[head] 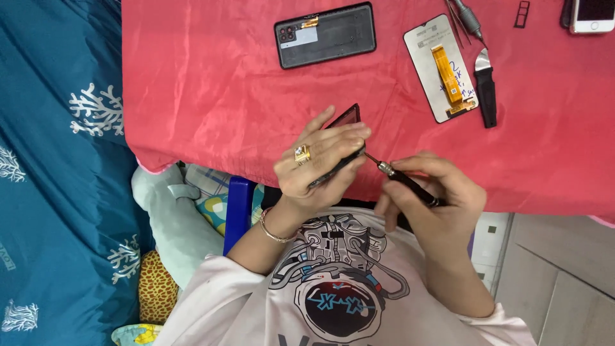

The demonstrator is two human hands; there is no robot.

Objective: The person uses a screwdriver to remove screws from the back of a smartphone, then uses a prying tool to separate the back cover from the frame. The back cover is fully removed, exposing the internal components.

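Note:
My left hand (318, 163) grips a dark phone body (346, 118), tilted on edge above the near side of the red cloth (211, 83). A gold ring sits on one of its fingers and a bangle on the wrist. My right hand (435, 198) holds a slim black precision screwdriver (400, 177). Its metal tip touches the phone's lower edge beside my left fingers.
On the red cloth lie a black phone back frame (325, 35), a white display panel with an orange flex cable (441, 68), a black-handled pry blade (485, 86), tweezers (466, 19), a SIM tray (521, 14) and a white phone (593, 14). Blue patterned fabric (57, 160) lies left.

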